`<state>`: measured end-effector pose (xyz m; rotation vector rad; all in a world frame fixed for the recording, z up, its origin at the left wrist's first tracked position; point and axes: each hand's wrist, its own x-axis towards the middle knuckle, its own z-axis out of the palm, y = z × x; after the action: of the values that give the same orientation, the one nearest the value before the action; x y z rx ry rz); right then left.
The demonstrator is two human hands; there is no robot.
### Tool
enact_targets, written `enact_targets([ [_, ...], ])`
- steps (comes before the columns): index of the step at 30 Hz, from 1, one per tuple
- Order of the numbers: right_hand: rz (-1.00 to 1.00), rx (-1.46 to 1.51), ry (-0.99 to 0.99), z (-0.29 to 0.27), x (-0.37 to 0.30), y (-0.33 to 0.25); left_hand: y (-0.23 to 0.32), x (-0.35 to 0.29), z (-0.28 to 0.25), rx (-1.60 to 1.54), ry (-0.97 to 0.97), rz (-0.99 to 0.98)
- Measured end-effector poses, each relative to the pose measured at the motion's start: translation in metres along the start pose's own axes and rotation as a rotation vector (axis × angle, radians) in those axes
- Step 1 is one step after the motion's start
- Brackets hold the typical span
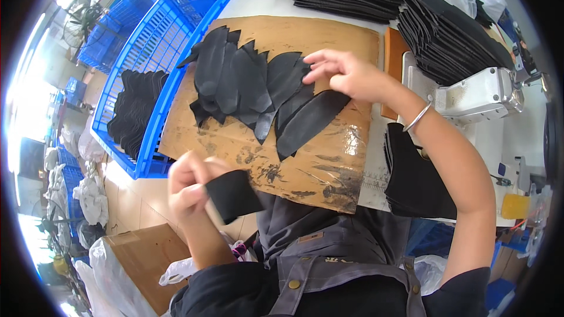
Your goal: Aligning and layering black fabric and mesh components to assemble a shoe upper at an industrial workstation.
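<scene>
The spread dark pieces [244, 76] look like leather, smooth with a soft sheen; the held swatch [235, 196] looks matt, like cloth; the cardboard sheet [329, 35] is scuffed and stained, glossy in one patch. The blue crate [170, 97] is smooth plastic; the bracelet [419, 116] shiny metal; the apron [367, 238] matt cloth

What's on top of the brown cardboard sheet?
Overlapping black leaf-shaped pieces lie on the brown cardboard sheet. The surface beneath them is covered; the right hand hides some more.
</scene>
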<state>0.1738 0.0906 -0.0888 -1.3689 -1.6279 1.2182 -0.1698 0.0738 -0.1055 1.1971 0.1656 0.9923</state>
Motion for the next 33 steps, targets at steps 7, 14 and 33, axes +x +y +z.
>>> enact_targets([
  [7, -0.202, 0.297, -0.124, 0.016, -0.052, -0.032, -0.044, 0.038, 0.045, -0.334, -0.081, -0.198],
  [14, 0.092, 0.756, -0.059, 0.032, -0.142, -0.036, -0.065, 0.057, 0.088, -0.417, -0.098, -0.285],
  [33, 0.111, 1.035, 0.262, 0.029, -0.251, -0.012, -0.099, 0.060, 0.187, -0.264, -0.199, -0.524],
])
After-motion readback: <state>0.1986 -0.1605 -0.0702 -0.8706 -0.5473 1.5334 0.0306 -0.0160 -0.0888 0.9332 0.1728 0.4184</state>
